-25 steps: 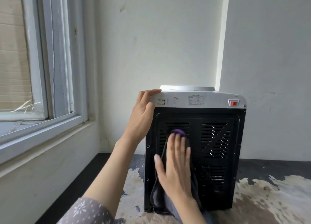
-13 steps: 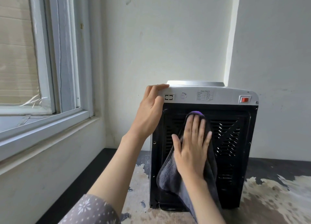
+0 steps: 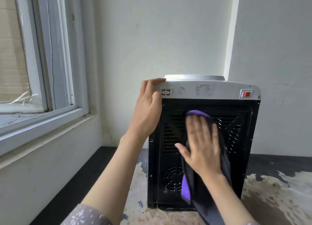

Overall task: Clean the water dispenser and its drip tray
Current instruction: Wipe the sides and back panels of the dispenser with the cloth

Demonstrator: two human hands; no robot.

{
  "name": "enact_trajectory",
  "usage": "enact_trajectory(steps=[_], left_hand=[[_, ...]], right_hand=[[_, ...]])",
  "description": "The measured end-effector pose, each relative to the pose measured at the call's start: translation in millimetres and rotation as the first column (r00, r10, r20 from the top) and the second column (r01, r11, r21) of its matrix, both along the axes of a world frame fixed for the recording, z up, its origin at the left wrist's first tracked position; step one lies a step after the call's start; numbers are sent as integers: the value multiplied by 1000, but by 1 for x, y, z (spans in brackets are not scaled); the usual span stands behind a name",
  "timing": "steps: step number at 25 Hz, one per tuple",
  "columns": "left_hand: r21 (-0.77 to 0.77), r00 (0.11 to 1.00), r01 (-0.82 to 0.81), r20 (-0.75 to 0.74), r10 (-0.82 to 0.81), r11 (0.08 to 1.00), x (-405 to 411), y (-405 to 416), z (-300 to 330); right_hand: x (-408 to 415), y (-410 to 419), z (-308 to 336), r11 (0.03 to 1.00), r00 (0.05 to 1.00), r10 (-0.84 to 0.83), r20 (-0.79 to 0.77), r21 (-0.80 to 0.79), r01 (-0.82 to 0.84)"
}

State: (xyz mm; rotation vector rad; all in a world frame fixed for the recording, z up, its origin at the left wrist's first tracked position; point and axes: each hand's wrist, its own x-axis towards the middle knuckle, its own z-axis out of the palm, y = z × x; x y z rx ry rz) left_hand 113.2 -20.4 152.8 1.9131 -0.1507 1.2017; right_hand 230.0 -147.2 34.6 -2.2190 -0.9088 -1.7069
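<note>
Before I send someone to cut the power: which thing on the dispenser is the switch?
Find the water dispenser standing before the white wall. On the pale strip above its black vented back, far right, sits the rocker switch, the only red part.

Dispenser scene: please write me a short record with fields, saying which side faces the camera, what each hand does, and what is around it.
facing side: back of dispenser, black vented panel, round fan grille
left hand: rests on upper left corner of dispenser, fingers over the top edge
right hand: flat, fingers straight, presses cloth on the panel; blurred
cloth: dark grey with purple edge, hangs down below the hand
switch: red, top right of white band
surface: worn, patchy
window: on the left
</note>
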Motion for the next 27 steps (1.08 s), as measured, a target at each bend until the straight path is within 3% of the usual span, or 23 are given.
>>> enact_trajectory(steps=[7,12,15,18,22,27], left_hand=[[-17,999,3,37,-2,1000,9,-6,-4],[3,999,11,37,-11,1000,6,-6,-10],[-12,1000,26,2,-26,1000,-5,-3,-53],[-122,991,32,-123,-48,992,-20,-15,-126],[-296,986,65,-125,-107,953,-21,-35,-189],[-347,992,60,-86,-96,936,-12,-34,-205]], right_hand=[[39,-57,-13,950,981,-8,-193,304,68],[36,-56,-40,950,964,62,-258,312,22],[26,-51,-79,937,934,109,-340,350,18],[14,-40,-103,926,907,105,-407,374,60],[1,-28,-109,958,915,99,-391,287,19],[-39,17,-128,968,966,220,-138,-95,-234]])
